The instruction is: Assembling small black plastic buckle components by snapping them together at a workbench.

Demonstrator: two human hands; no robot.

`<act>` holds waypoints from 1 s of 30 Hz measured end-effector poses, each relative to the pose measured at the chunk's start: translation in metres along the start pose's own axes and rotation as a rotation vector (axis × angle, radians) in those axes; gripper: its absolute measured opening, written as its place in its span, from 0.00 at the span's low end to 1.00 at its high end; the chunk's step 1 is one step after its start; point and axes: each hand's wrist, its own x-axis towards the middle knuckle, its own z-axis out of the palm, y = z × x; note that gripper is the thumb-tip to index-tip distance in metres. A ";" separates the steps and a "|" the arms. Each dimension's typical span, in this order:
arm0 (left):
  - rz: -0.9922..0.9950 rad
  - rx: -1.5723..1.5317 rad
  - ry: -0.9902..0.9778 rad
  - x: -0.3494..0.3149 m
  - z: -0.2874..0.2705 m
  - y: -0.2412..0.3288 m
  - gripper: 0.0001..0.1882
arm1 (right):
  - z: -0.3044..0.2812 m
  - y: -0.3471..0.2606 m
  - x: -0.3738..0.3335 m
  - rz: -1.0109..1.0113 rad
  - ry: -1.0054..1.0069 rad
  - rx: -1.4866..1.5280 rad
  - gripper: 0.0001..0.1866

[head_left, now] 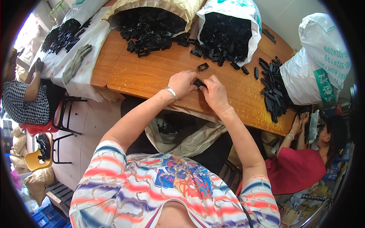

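Note:
Over the near edge of the wooden table (152, 74), my left hand (183, 84) and my right hand (215, 92) meet around a small black plastic part (198, 83). Both hands pinch it between thumb and fingers, and the fingers hide much of its shape. Just beyond them lies a loose black rectangular part (203, 67) with an opening in its middle. Below the table edge, an open beige sack (186, 146) hangs at my lap, with some dark pieces inside.
A tan sack (159, 4) and a white sack (254, 26) spill black parts across the far side. More black pieces (273, 89) lie at the right beside another white sack (304, 76). People sit at both sides; a grey glove (78, 60) rests on the left cloth.

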 end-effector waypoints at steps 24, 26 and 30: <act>0.032 0.065 0.281 0.050 0.014 -0.002 0.18 | -0.009 0.002 -0.017 0.048 0.111 0.175 0.09; 0.041 0.055 0.278 0.047 0.016 0.002 0.18 | -0.011 0.049 0.010 0.142 0.262 0.119 0.09; 0.037 0.047 0.278 0.026 0.015 0.010 0.13 | -0.011 0.088 0.053 0.270 0.334 0.068 0.14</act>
